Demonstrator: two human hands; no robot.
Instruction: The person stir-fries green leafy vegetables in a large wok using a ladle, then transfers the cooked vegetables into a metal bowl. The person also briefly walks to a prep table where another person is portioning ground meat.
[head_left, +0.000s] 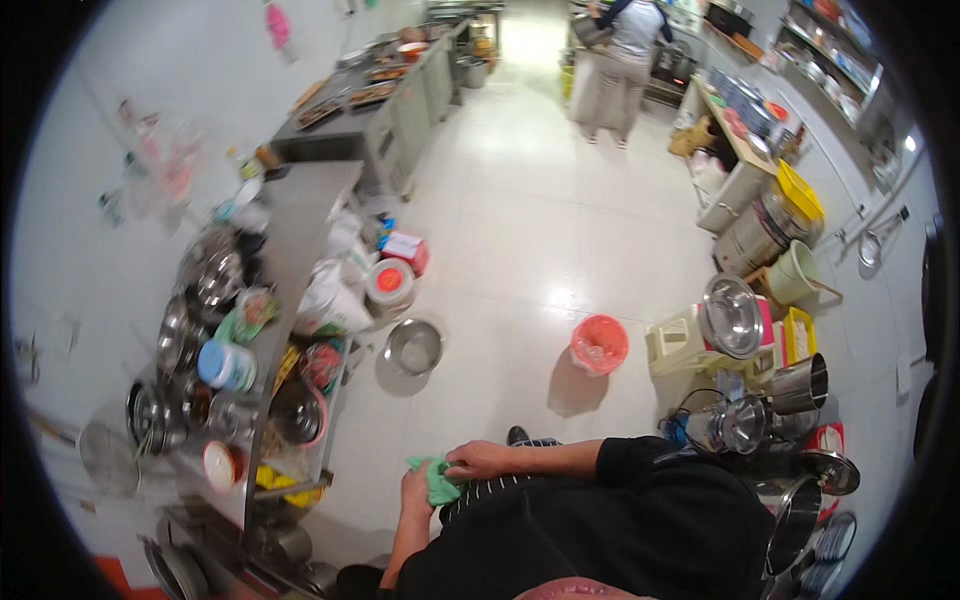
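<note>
A crumpled light green cloth (442, 484) is bunched between my two hands, low in front of my body. My left hand (416, 489) grips its left side. From the right, my right hand (480, 459) reaches across and pinches its upper edge, fingers partly hidden. Just below the cloth is my striped apron (480, 491). Beyond my hands, a round steel basin (414, 347) rests on the tiled floor. Farther right on the floor is a red bin (598, 345) lined with a thin plastic bag.
A steel rack (289, 217) at left holds pots, bowls and a blue-lidded jar (225, 365). White plastic stools (675, 341) bear a steel bowl (731, 315) at right, near a blender-like appliance and pots. A person (626, 67) stands at the far counter.
</note>
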